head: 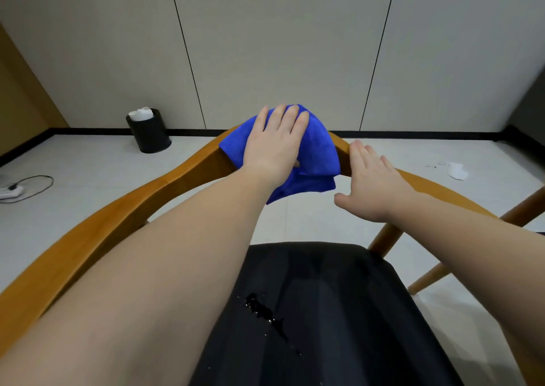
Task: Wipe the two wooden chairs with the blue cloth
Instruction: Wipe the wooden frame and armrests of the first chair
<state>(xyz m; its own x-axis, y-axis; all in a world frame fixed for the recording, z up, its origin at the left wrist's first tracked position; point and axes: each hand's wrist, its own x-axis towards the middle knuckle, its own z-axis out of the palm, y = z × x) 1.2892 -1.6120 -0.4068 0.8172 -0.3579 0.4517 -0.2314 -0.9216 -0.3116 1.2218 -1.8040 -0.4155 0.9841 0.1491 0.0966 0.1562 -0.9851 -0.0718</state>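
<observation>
A wooden chair (124, 208) with a curved backrest rail and a black seat (339, 297) fills the lower view. The blue cloth (318, 152) is draped over the top middle of the rail. My left hand (274, 141) lies flat on the cloth, fingers together, pressing it onto the rail, with the thumb tucked under. My right hand (371, 179) rests palm down on the bare rail just right of the cloth, fingers spread, holding nothing. A small wet or shiny smear shows on the seat's front. Only one chair is in view.
A black waste bin (149, 132) with white paper stands by the wall at back left. A power strip and cable (17, 189) lie on the tiled floor at left. White scraps (457, 170) lie on the floor at right. The wall is close behind the chair.
</observation>
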